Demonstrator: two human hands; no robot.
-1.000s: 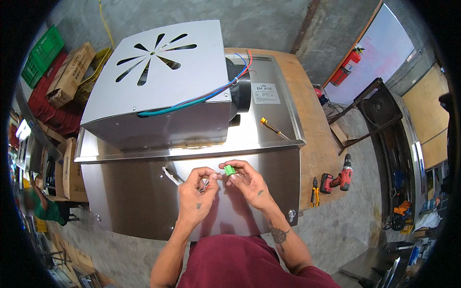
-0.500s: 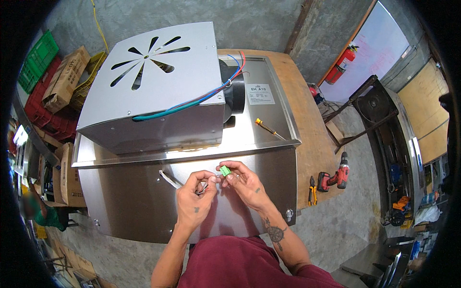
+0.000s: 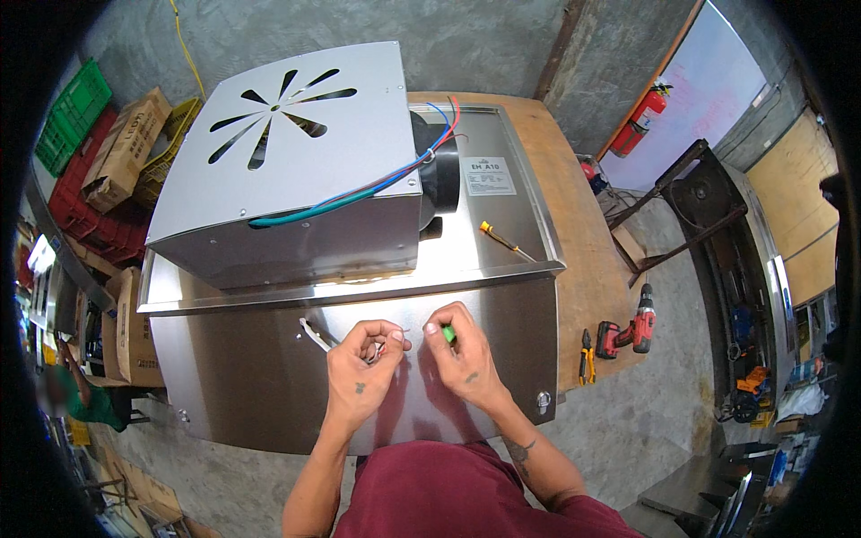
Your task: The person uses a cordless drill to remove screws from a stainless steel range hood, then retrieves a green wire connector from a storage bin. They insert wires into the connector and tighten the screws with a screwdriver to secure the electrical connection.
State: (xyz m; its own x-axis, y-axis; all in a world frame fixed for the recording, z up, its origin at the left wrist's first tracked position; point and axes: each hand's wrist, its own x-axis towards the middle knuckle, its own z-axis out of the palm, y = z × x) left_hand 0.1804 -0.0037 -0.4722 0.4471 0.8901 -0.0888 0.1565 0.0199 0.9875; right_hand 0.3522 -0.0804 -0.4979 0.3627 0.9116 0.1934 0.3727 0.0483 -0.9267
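My left hand (image 3: 366,366) is closed in a pinch on the thin wires (image 3: 405,332) of a white cable (image 3: 316,335). The cable comes up through the brown-tinted metal panel, and a wire tip pokes out past my thumb. A short gap separates it from my right hand (image 3: 466,366), whose fingers are closed around a small green terminal connector (image 3: 449,334). Only part of that connector shows; the fingers cover the rest. Beyond both hands stands a grey metal blower housing (image 3: 314,197) with petal-shaped slots and blue, red and green wires (image 3: 359,197) along its edge.
A yellow-handled screwdriver (image 3: 504,240) lies in the steel tray part (image 3: 529,197). To the right, yellow-handled pliers (image 3: 587,359) and a red cordless drill (image 3: 628,330) rest on the wooden table (image 3: 574,242). Crates and a carton (image 3: 127,148) are at far left, with another person (image 3: 90,399) below.
My right hand has turned over and drawn slightly right, away from the left. Its fingers now cover most of the green connector. My left hand stays nearly in place.
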